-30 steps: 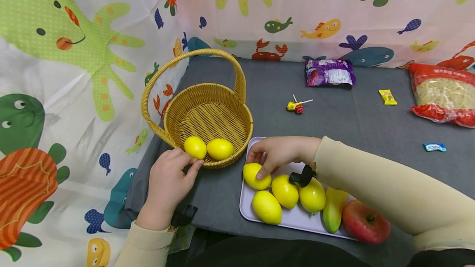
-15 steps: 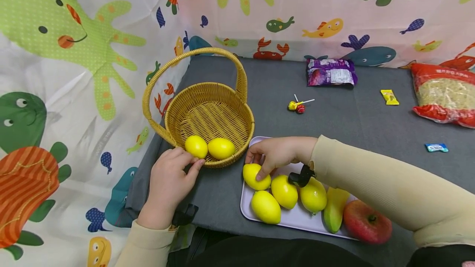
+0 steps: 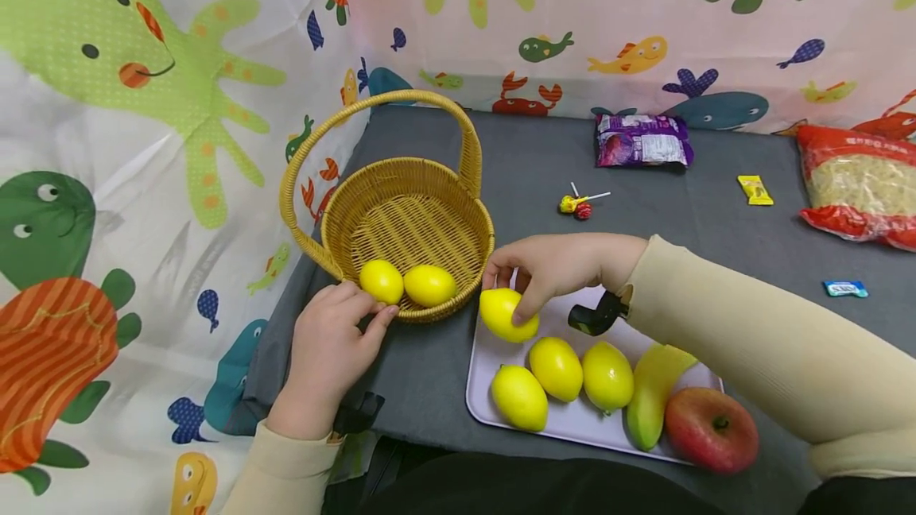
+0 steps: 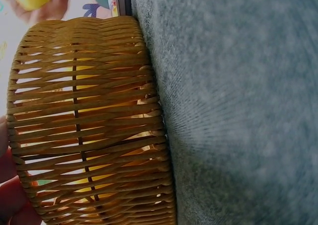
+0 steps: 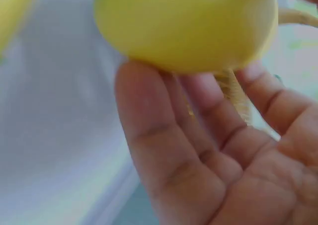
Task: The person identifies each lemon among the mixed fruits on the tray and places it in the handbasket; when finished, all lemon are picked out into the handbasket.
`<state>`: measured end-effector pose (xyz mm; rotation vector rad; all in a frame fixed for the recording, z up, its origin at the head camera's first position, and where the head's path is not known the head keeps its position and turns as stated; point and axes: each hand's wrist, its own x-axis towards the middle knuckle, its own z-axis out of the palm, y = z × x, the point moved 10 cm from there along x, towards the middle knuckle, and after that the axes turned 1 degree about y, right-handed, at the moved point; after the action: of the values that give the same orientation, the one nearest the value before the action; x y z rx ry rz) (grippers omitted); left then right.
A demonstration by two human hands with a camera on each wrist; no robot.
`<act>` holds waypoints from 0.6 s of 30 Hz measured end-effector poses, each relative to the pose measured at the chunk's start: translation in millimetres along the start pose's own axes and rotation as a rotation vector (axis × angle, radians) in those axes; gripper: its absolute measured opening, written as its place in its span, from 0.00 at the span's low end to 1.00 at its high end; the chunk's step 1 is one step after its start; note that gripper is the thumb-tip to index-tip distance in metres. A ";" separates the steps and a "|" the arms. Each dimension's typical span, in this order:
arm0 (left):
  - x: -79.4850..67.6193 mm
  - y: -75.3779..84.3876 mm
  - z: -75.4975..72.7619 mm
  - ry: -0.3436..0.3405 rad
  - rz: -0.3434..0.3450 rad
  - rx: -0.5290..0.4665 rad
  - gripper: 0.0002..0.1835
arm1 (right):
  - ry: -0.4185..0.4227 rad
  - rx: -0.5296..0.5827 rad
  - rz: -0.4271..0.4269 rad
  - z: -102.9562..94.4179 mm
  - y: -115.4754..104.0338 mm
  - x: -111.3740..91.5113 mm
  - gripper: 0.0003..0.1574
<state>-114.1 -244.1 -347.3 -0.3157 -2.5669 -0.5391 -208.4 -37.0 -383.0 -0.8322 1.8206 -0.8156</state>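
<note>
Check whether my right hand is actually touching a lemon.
Touching. The right wrist view shows fingers of the right hand meeting a lemon without a gap; in the head view they pinch it.

A yellow lemon (image 3: pixel 501 316) is held, seemingly above the tray (image 3: pixel 587 422); wicker basket (image 3: pixel 418 225) upright.

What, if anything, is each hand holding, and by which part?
The right hand holds a lemon by its sides, between thumb and fingertips; the left hand pinches the wicker basket at its near rim.
</note>
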 end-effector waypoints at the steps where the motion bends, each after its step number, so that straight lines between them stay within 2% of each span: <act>1: -0.1 -0.1 -0.3 0.000 0.000 -0.001 0.13 | 0.003 0.004 -0.019 -4.8 -6.0 -2.0 0.31; 5: 0.9 0.5 -1.0 -0.002 0.004 0.001 0.13 | 0.080 0.012 -0.062 -28.1 -27.5 -2.7 0.31; 10: 1.5 1.0 -1.4 -0.005 0.003 0.014 0.13 | 0.272 -0.112 -0.059 -53.3 -44.6 18.0 0.31; 14: 1.5 0.1 -0.5 -0.016 0.003 0.029 0.13 | 0.362 -0.279 -0.049 -56.0 -51.9 43.4 0.31; 18: 1.6 0.5 -0.7 -0.012 0.012 0.024 0.14 | 0.362 -0.429 -0.034 -47.4 -56.8 63.2 0.32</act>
<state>-115.0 -243.8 -345.7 -0.3265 -2.5794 -0.5030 -262.0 -111.5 -350.8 -1.0359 2.3587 -0.6315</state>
